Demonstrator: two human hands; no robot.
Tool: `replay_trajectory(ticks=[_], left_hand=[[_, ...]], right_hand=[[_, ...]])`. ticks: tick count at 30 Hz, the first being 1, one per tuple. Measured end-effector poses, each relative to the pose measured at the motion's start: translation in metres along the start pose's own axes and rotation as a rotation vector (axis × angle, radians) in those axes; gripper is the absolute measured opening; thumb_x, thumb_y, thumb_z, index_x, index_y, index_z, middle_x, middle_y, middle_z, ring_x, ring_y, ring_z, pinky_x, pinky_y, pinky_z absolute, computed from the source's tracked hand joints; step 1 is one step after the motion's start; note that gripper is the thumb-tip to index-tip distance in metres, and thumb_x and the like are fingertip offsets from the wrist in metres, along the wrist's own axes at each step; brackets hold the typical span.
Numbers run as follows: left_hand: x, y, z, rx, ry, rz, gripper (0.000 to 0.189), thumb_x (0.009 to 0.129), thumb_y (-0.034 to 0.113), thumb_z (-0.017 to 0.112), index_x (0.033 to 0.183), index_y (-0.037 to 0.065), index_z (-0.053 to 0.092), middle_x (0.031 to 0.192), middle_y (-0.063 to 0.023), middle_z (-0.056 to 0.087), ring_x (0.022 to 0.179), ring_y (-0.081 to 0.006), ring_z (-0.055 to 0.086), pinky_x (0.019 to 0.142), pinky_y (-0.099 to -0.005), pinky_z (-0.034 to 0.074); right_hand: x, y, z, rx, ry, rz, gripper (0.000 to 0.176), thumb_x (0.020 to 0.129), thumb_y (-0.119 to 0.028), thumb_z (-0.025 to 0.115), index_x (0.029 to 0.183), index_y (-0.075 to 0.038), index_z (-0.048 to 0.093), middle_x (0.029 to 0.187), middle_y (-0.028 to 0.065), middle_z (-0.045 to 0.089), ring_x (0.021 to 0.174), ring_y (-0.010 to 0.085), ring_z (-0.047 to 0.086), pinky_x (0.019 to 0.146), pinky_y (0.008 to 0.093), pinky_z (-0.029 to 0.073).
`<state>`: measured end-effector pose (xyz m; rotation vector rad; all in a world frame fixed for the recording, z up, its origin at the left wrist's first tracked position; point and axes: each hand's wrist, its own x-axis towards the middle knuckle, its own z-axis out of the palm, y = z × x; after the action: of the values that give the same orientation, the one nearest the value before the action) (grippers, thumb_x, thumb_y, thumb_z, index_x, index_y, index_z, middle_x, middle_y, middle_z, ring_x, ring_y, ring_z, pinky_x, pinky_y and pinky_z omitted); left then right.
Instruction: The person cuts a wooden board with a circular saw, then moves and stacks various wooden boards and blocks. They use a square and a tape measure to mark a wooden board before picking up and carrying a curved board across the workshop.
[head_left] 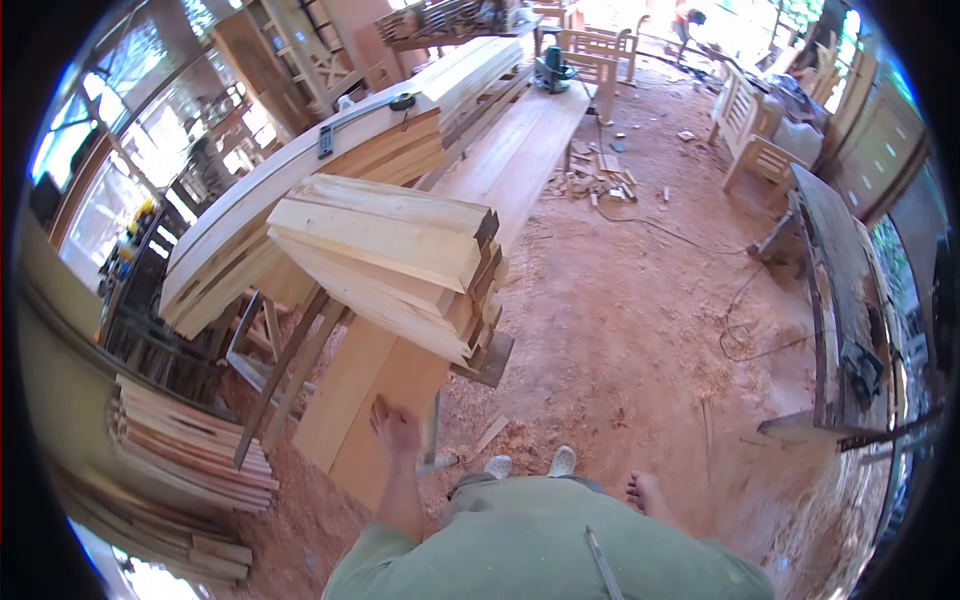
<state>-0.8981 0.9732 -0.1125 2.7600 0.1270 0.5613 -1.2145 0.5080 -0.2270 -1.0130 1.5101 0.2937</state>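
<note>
My left hand rests with its fingers apart on a wide, smooth wooden panel, which leans below the stacked boards. Just above that panel lies a stack of thick cut boards, their stepped ends facing right. My right hand hangs beside my body over the floor, its fingers curled, touching no board; whether anything is inside it is too small to tell.
Behind the stack are long planks bearing a measuring tool. A green power tool stands on a long board. Strips lie at left, a worn table at right. A cable crosses the floor.
</note>
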Motion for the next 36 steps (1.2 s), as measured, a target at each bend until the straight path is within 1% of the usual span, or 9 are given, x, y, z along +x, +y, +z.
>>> replay_trajectory(ticks=[4,11,17,19,22,27,29,33,36], left_hand=[[-0.022,0.009,-0.031,-0.078,-0.220,-0.105,0.034,0.087,0.023,0.051,0.097,-0.005,0.067,0.144,-0.0195,0.039,0.133,-0.0383,0.035,0.111,-0.0498,0.025],[-0.076,-0.050,-0.071,-0.164,-0.156,-0.245,0.046,0.087,0.025,0.052,0.121,-0.005,0.057,0.144,-0.0196,0.039,0.133,-0.0382,0.035,0.111,-0.0487,0.024],[-0.124,-0.157,-0.084,-0.130,0.286,-0.541,0.039,0.086,0.021,0.059,0.114,-0.006,0.059,0.128,-0.0255,0.051,0.122,-0.0355,0.046,0.099,-0.0438,0.039],[-0.170,-0.262,-0.042,-0.724,0.597,-0.682,0.036,0.087,0.020,0.061,0.109,-0.008,0.060,0.113,-0.0220,0.059,0.110,-0.0329,0.054,0.090,-0.0414,0.045],[-0.158,-0.232,-0.163,-0.592,0.167,-0.986,0.041,0.089,0.025,0.060,0.111,-0.009,0.059,0.105,-0.0213,0.063,0.099,-0.0326,0.059,0.083,-0.0406,0.047],[-0.273,-0.425,-0.108,-0.374,0.006,-0.935,0.050,0.086,0.031,0.062,0.114,-0.011,0.057,0.105,-0.0261,0.063,0.096,-0.0396,0.061,0.080,-0.0456,0.046],[-0.265,-0.430,-0.155,-0.380,-0.422,-1.203,0.054,0.079,0.029,0.066,0.113,-0.011,0.057,0.107,-0.0268,0.063,0.099,-0.0412,0.060,0.083,-0.0454,0.046],[-0.254,-0.495,-0.155,-0.360,-0.487,-1.084,0.054,0.072,0.027,0.065,0.110,-0.011,0.058,0.103,-0.0273,0.063,0.099,-0.0375,0.061,0.084,-0.0456,0.047],[-0.196,-0.486,-0.159,-0.459,-0.445,-1.063,0.045,0.074,0.023,0.062,0.104,-0.011,0.059,0.095,-0.0249,0.065,0.089,-0.0325,0.064,0.076,-0.0418,0.051]], right_hand=[[0.022,-0.058,0.001,-0.153,-0.093,-0.074,0.018,0.089,-0.024,0.055,0.091,-0.007,0.057,0.072,0.0062,0.055,0.055,0.0204,0.052,0.049,0.0352,0.041],[0.034,-0.117,0.036,-0.251,-0.166,-0.290,0.013,0.087,-0.022,0.053,0.091,-0.010,0.054,0.078,0.0044,0.055,0.063,0.0204,0.055,0.056,0.0392,0.043],[-0.019,-0.102,0.116,-0.365,-0.235,-0.348,0.009,0.087,-0.018,0.054,0.090,-0.010,0.052,0.076,0.0052,0.054,0.057,0.0191,0.053,0.049,0.0345,0.042],[-0.043,-0.076,0.149,-0.403,-0.284,-0.358,0.008,0.087,-0.017,0.053,0.090,-0.010,0.052,0.076,0.0057,0.055,0.055,0.0186,0.053,0.047,0.0329,0.041],[-0.091,-0.053,0.229,-0.349,-0.404,-0.546,0.012,0.089,-0.020,0.054,0.094,-0.010,0.053,0.077,0.0054,0.055,0.055,0.0161,0.052,0.046,0.0304,0.042],[-0.198,0.006,0.369,-0.113,-0.392,-0.605,0.023,0.091,-0.030,0.053,0.102,-0.010,0.055,0.085,0.0042,0.056,0.069,0.0139,0.054,0.054,0.0294,0.045],[-0.231,0.029,0.407,-0.154,-0.419,-0.652,0.029,0.092,-0.030,0.053,0.106,-0.006,0.057,0.086,0.0036,0.060,0.063,0.0130,0.056,0.054,0.0296,0.046],[-0.258,0.044,0.428,-0.108,-0.554,-0.582,0.039,0.085,-0.031,0.061,0.113,-0.004,0.053,0.088,0.0071,0.060,0.065,0.0144,0.056,0.050,0.0296,0.045],[-0.287,0.037,0.426,-0.548,-0.371,-0.772,0.046,0.083,-0.028,0.062,0.116,0.001,0.051,0.089,0.0099,0.062,0.064,0.0155,0.058,0.048,0.0280,0.044]])
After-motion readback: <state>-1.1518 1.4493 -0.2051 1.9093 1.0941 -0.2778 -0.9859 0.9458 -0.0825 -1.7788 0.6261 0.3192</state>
